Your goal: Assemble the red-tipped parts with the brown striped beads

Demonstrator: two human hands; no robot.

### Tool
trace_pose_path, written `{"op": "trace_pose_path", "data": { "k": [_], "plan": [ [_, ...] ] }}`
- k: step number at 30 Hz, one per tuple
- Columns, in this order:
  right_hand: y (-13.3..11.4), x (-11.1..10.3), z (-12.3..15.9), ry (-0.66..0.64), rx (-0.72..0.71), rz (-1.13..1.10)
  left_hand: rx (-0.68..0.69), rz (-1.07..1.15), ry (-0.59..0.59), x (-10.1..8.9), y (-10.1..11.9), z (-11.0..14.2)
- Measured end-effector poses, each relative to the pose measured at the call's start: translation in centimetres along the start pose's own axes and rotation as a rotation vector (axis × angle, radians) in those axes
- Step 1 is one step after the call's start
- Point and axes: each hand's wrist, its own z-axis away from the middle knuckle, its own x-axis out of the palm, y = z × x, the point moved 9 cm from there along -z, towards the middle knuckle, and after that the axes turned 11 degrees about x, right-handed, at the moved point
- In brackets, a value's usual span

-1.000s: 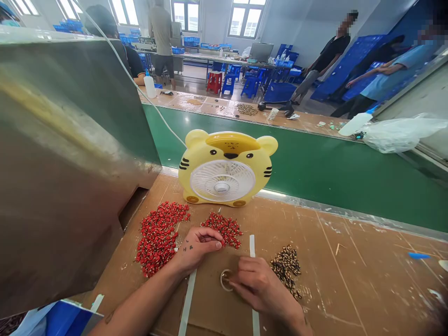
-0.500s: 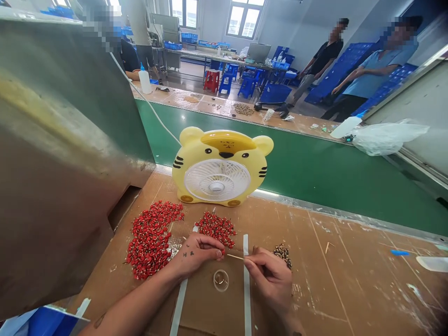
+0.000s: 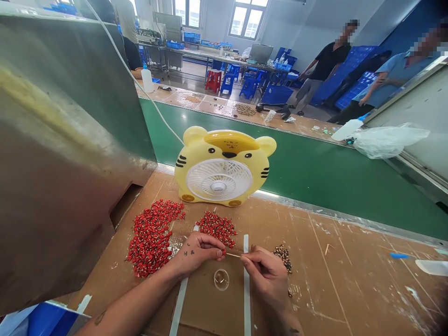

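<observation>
Daylight shows through 2 paned windows (image 3: 249, 19) near the middle of the pale far wall (image 3: 289, 25). In front of that wall runs a long table (image 3: 196, 55), with a red stool (image 3: 213, 80) and blue stools (image 3: 227, 85) along its near side on a shiny grey floor (image 3: 184, 83). Stacked blue crates (image 3: 359, 53) stand at the far right. Nearer, a green partition (image 3: 332, 186) topped by a brown ledge (image 3: 205, 106) crosses behind the brown worktop (image 3: 367, 284), and a large metal housing (image 3: 70, 140) fills the left.

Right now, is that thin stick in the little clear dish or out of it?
Out. The right hand holds the stick near the left hand, apart from the dish.
</observation>
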Motion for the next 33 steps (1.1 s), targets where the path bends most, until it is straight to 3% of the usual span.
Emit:
{"op": "trace_pose_path", "data": {
  "k": [26, 29, 33],
  "plan": [
    [0.0, 0.3, 0.4, 0.060, -0.034, 0.040, 0.000, -0.027, 0.011, -0.3, -0.1, -0.1],
    [0.4, 0.2, 0.2, -0.019, -0.016, -0.002, 0.008, 0.000, 0.015, -0.3, -0.1, -0.2],
    [-0.3, 2.5, 0.6, -0.308, -0.068, 0.089, 0.024, 0.062, 0.008, -0.3, -0.1, -0.2]
  ]
}}
